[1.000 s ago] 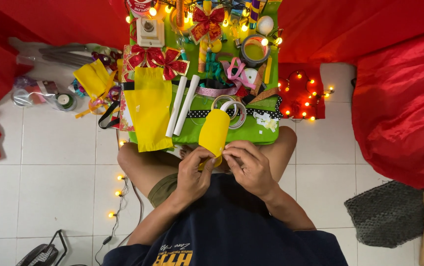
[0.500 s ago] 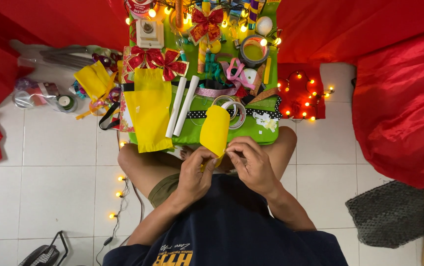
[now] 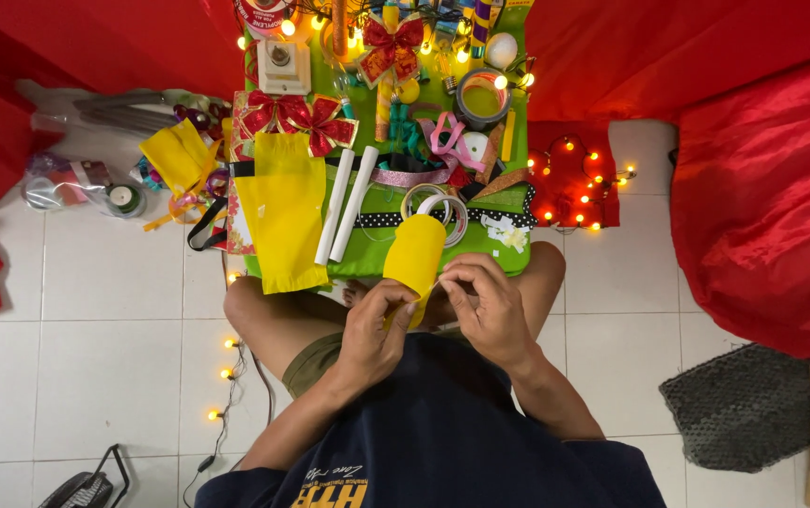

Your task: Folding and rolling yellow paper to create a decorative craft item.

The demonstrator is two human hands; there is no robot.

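White tiles, green table [image 3: 367, 254] crowded with craft bits.
Both hands, left hand [image 3: 375, 334] and right hand [image 3: 485, 306], pinch the yellow roll [image 3: 414, 256]; probably tape at the seam, so press evenly.

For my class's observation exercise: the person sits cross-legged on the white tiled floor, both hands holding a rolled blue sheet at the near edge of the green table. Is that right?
Not quite. The rolled sheet is yellow, not blue, as the head view shows. The rest stands: the person sits cross-legged on the white tiled floor, with the left hand and right hand both holding it at the near edge of the green table.
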